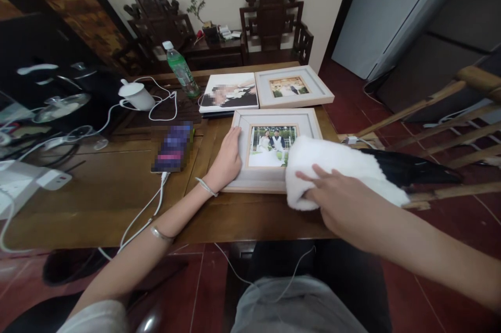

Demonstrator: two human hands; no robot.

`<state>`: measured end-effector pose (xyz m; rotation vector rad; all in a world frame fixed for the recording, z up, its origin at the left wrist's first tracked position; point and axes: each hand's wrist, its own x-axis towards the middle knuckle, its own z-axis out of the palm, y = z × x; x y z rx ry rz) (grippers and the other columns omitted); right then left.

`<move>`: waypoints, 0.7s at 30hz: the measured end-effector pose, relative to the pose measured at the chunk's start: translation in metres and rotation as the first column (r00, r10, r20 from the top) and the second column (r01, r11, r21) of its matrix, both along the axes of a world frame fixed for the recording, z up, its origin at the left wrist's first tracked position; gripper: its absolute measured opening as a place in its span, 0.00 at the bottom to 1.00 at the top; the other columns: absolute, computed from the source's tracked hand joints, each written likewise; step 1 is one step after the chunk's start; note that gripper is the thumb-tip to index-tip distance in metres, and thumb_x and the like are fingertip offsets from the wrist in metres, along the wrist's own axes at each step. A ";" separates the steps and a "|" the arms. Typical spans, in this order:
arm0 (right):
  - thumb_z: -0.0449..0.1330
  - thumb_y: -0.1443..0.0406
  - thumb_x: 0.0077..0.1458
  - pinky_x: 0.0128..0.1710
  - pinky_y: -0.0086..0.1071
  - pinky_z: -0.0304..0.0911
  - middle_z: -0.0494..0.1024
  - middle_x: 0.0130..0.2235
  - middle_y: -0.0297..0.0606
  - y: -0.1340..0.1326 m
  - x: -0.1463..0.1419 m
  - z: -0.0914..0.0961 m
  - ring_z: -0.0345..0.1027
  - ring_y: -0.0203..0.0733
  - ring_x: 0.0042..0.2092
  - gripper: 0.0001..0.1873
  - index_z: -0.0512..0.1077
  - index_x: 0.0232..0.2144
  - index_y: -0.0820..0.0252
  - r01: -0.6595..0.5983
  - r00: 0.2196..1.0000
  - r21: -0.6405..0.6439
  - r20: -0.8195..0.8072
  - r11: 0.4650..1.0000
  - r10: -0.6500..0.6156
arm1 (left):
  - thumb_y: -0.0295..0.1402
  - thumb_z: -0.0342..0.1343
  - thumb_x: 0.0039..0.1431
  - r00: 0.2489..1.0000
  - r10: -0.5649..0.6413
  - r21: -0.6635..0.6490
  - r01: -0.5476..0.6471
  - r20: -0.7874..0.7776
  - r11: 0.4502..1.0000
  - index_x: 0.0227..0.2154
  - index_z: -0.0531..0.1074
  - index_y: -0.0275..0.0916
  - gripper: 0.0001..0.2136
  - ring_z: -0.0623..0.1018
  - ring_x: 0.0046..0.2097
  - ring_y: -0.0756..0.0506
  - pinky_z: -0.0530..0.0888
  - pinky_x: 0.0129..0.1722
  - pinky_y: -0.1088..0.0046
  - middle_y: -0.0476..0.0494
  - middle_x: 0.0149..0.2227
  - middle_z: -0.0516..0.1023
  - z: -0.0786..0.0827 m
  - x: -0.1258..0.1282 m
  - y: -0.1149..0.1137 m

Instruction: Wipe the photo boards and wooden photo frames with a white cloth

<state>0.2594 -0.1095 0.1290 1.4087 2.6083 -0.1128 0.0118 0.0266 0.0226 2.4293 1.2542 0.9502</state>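
Observation:
A light wooden picture frame (pixel 266 182) with a photo of two seated people lies on the table in front of me. My left hand (pixel 227 158) grips its left side, fingers along the border. In my right hand (pixel 332 192) is a white fluffy cloth (pixel 336 158), bunched over the frame's lower right corner and hiding that part. The cloth's other end trails to the right past the table edge. Behind lie a second picture frame (pixel 323 94), with a smaller photo, and a white-bordered photo panel (pixel 211 85), side by side.
A phone (pixel 173 146) on a white cable lies left of my left hand. Farther back stand a green-labelled bottle (pixel 182 69) and a white lidded cup (pixel 136 97). Cables and a white power strip (pixel 55 179) spread at left. A wooden rack (pixel 462 114) stands right of the table (pixel 242 223).

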 end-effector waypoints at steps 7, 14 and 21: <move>0.54 0.70 0.51 0.55 0.70 0.51 0.59 0.65 0.45 0.007 -0.068 -0.016 0.46 0.71 0.65 0.20 0.76 0.45 0.58 -0.249 0.959 -0.039 -0.149 0.968 0.241 | 0.34 0.43 0.64 0.995 0.024 -0.057 -0.019 0.093 0.998 0.61 0.55 0.35 0.23 0.58 0.66 0.38 0.56 0.65 0.51 0.32 0.64 0.59 0.006 0.000 0.000; 0.47 0.76 0.52 0.57 0.67 0.49 0.63 0.63 0.42 0.059 -0.079 -0.025 0.46 0.59 0.66 0.25 0.75 0.47 0.60 -0.197 0.960 -0.005 -0.202 0.980 0.192 | 0.43 0.35 0.68 0.975 0.131 -0.201 -0.094 0.180 0.975 0.59 0.59 0.35 0.24 0.62 0.64 0.39 0.59 0.63 0.53 0.32 0.62 0.63 0.020 0.006 -0.008; 0.48 0.78 0.48 0.53 0.80 0.37 0.50 0.68 0.37 0.124 -0.026 -0.041 0.34 0.73 0.67 0.33 0.70 0.55 0.57 0.154 0.987 0.193 -0.072 0.969 -0.142 | 0.46 0.36 0.68 0.997 0.054 -0.090 -0.049 0.050 0.995 0.61 0.56 0.31 0.27 0.55 0.67 0.38 0.53 0.65 0.53 0.29 0.64 0.58 0.013 0.009 -0.008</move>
